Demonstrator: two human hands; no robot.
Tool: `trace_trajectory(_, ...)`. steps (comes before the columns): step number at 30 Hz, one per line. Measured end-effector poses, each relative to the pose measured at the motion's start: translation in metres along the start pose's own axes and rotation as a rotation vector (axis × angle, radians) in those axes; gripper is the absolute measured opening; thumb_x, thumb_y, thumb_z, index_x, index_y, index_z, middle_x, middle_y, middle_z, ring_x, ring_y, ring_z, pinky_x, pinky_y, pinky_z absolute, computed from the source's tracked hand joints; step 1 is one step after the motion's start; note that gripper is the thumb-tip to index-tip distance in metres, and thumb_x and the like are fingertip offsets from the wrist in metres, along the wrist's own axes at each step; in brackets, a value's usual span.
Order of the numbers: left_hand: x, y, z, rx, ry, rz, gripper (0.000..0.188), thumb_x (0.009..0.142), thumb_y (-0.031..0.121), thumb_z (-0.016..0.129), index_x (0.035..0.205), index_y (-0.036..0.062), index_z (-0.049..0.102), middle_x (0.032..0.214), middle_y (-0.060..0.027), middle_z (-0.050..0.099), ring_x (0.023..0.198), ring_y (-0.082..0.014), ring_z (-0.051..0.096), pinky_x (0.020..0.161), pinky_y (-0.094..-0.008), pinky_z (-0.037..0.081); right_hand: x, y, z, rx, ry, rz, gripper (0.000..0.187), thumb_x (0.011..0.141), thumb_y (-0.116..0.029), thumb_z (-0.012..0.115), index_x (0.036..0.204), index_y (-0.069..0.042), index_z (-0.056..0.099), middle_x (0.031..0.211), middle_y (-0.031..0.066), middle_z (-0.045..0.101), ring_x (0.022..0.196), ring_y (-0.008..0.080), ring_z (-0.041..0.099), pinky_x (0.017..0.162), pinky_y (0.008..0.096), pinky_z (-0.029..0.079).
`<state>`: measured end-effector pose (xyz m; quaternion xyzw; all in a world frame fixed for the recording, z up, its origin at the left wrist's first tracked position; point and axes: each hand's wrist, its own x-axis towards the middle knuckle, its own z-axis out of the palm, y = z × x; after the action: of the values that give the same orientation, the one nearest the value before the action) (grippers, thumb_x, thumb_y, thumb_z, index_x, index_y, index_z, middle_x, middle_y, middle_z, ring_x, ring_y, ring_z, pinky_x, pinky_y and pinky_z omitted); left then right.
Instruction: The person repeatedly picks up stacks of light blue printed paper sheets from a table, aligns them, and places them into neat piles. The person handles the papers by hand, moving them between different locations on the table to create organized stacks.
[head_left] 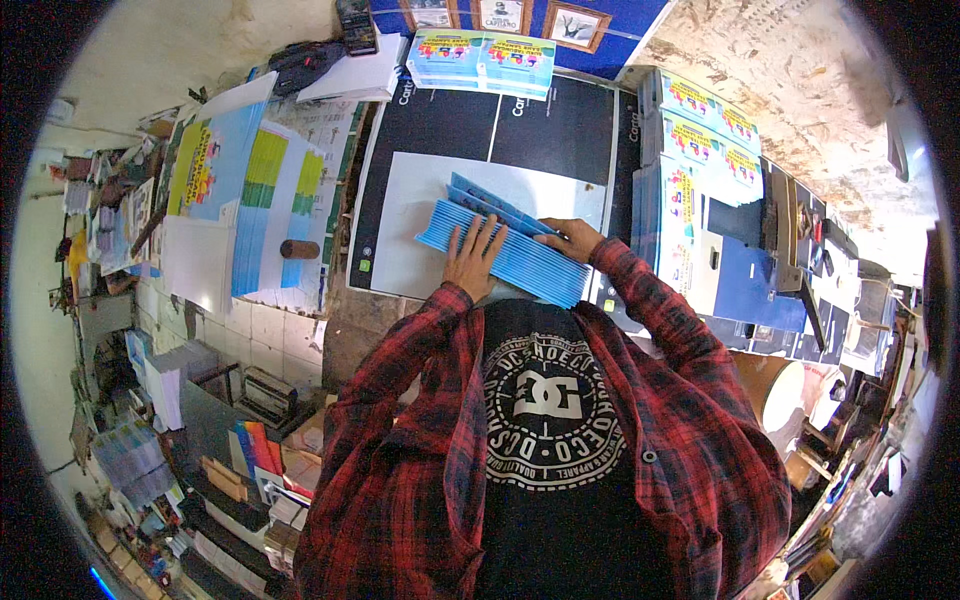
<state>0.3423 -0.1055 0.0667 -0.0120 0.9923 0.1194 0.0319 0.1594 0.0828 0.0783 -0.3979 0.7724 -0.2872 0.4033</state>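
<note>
A row of overlapping blue booklets [535, 268], their edges showing as narrow stripes, lies slantwise on a white sheet [415, 185] before me. My left hand [474, 262] rests on the left part of this row with its fingers spread. At the right, my right hand [572, 240] has its fingers curled at the far edge of the booklets and closed on them; its fingertips are partly hidden. Just beyond the row, a narrower blue bundle [495, 205] leans at an angle, its right end close to my right hand.
Black boards [550, 125] cover the table under the white sheet. Printed blue-and-yellow booklets [480, 62] are stacked at the far edge, and tall stacks [690, 150] stand on the right. Large printed sheets [215, 165] and a brown cylinder [299, 249] lie on the left.
</note>
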Motion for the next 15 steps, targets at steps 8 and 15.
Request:
trace_trajectory(8,-0.0011,0.0005,-0.0010,-0.002,0.011,-0.002,0.094,0.068,0.027,0.071,0.147,0.0206,0.020,0.154,-0.0059,0.015,0.142,-0.0272,0.012,0.113,-0.0506,0.007,-0.0087,-0.0042,0.0043,-0.110,0.070,-0.127,0.051,0.092,-0.043,0.049,0.125,-0.005,0.053,0.112,0.0233,0.061,0.103,0.0360,0.060,0.089,0.0417,0.047)
trace_trajectory(15,-0.0008,0.0001,0.0014,0.031,0.000,0.004,0.095,0.068,0.026,0.071,0.147,0.0204,0.018,0.154,-0.0060,0.012,0.142,-0.0279,0.011,0.112,-0.0515,0.007,-0.0055,0.0035,0.0082,-0.147,0.157,-0.140,0.050,0.092,-0.044,0.047,0.122,-0.005,0.055,0.103,0.0226,0.063,0.096,0.0380,0.062,0.085,0.0432,0.048)
